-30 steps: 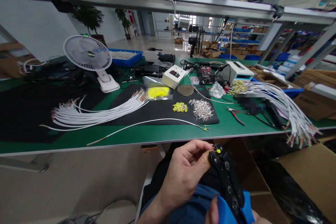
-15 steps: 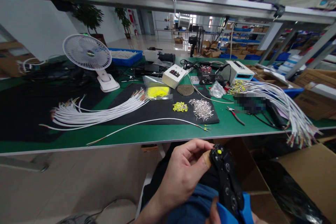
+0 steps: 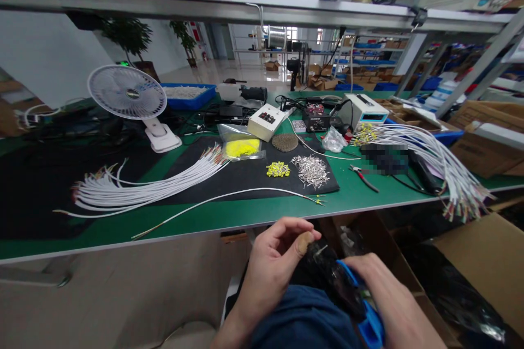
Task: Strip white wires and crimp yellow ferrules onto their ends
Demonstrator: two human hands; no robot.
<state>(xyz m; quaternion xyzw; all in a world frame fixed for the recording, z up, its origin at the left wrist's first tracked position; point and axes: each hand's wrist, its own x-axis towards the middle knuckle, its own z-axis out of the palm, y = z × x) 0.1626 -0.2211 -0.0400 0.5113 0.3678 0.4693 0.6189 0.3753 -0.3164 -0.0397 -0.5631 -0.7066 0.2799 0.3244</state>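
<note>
My right hand point(image 3: 395, 294) is wrapped round the blue handles of a crimping tool point(image 3: 341, 283), whose black head points up and left over my lap. My left hand point(image 3: 276, 262), a tan wrap on its thumb, is pinched right beside the tool's jaws. What its fingertips hold is too small to make out. A thin pale piece shows at the jaws, blurred. On the bench lie a single white cable point(image 3: 229, 192) with yellow-sleeved ends, a pile of yellow ferrules point(image 3: 278, 169) and a pile of silver terminals point(image 3: 310, 170).
A bundle of white cables point(image 3: 151, 188) lies left, another point(image 3: 434, 158) right. Red-handled cutters point(image 3: 364, 179), a bag of yellow pieces point(image 3: 242, 147), a white control box point(image 3: 266, 121) and a fan point(image 3: 127, 92) stand about. The bench's front edge point(image 3: 184, 239) runs before my hands.
The crimping tool has swung down and left, and its yellow spot no longer shows. My right hand has come into fuller view. The whole scene has shifted slightly as the head turned.
</note>
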